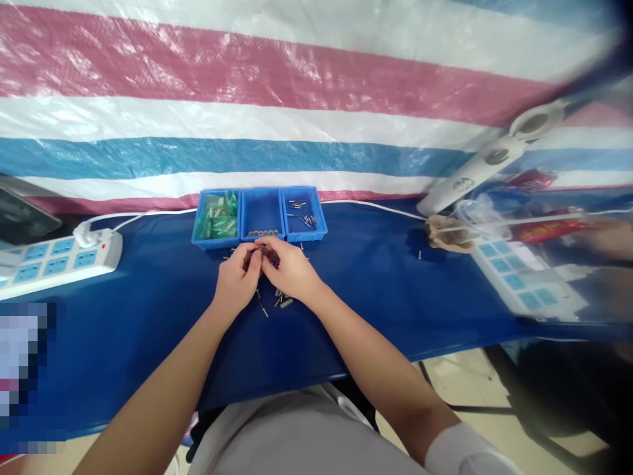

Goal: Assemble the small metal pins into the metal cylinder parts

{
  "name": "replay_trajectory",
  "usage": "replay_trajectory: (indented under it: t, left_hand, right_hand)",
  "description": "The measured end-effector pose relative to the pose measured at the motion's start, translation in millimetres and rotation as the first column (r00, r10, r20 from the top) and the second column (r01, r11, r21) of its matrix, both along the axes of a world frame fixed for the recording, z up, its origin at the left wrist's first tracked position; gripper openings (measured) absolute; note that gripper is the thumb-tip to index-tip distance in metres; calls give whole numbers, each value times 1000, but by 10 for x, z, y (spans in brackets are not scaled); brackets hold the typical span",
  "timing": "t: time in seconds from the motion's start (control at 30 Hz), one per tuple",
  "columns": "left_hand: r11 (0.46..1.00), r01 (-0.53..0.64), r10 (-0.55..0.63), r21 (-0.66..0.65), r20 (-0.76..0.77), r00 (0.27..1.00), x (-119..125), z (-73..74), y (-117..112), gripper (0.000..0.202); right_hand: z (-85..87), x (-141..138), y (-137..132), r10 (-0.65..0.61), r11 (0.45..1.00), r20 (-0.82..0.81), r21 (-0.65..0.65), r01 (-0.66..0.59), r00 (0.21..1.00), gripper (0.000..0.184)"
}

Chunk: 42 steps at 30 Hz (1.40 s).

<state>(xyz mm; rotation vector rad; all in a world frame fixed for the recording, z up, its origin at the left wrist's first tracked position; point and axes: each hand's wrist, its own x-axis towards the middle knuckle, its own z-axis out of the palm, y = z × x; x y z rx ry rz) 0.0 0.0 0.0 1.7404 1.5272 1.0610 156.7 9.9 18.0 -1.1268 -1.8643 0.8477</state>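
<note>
My left hand [236, 280] and my right hand [291, 270] meet fingertip to fingertip over the table, just in front of the blue bins. Both have their fingers bent and pinched together; whatever lies between them is too small and hidden to name. Below the hands, thin metal pins that look like rivets [264, 307] and short metal pieces [285, 302] are scattered on the blue tabletop. The middle bin [262, 206] has a row of small round metal parts [263, 233] along its near side. More thin metal pins [307, 219] lie in the right bin [324, 227].
The left bin [198, 243] holds green-and-clear packets [220, 218]. Power strips stand at left [59, 260] and right [519, 280]. A single pin [420, 254] lies near a brown paper bag [448, 234]. Another person's blurred hand [610, 239] shows at far right.
</note>
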Motion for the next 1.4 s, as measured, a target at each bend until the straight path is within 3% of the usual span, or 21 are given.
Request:
replay_trajectory:
  t: [1.4]
  left_hand:
    - [1000, 0, 0, -14, 11, 1000, 2, 2, -6, 28]
  right_hand:
    - [-10, -1, 4, 6, 1000, -14, -7, -6, 1000, 33]
